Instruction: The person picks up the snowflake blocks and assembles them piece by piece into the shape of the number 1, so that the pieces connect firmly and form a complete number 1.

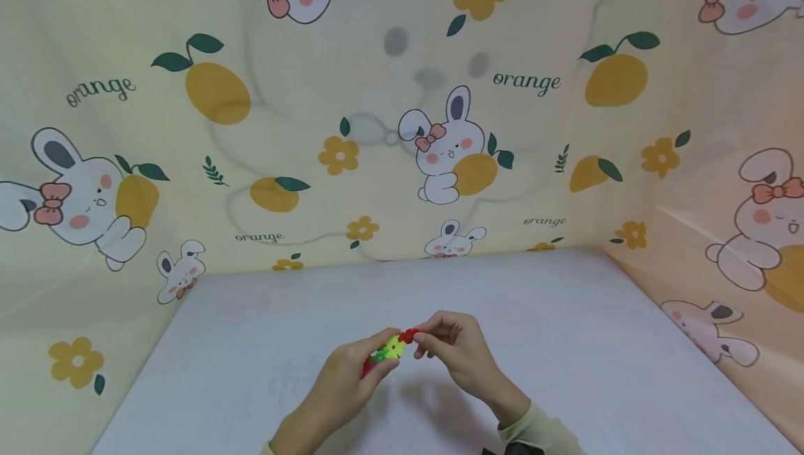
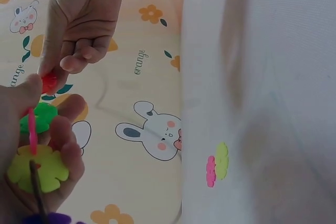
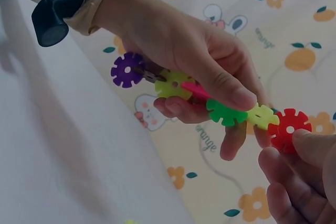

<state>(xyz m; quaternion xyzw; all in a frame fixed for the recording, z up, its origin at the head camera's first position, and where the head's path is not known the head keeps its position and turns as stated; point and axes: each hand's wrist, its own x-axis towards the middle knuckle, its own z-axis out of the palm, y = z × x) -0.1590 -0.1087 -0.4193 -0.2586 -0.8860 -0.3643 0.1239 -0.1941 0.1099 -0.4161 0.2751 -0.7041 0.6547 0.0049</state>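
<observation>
My right hand [image 1: 461, 352] pinches the red end [image 1: 408, 336] of the chain [image 1: 393, 347]. My left hand [image 1: 344, 379] grips it farther along, thumb on my side. My arms slant inward, hands close together over the white table [image 1: 603, 343].

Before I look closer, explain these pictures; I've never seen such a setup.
There is no machine here, just a person working bare-handed. The wide picture is taken from the head, looking forward and down; the other two are taken from the wrists. The left hand holds a chain of notched discs; the right hand pinches the red piece at one end. On the white table, the left-wrist picture shows a pink piece beside a yellow-green piece.
</observation>
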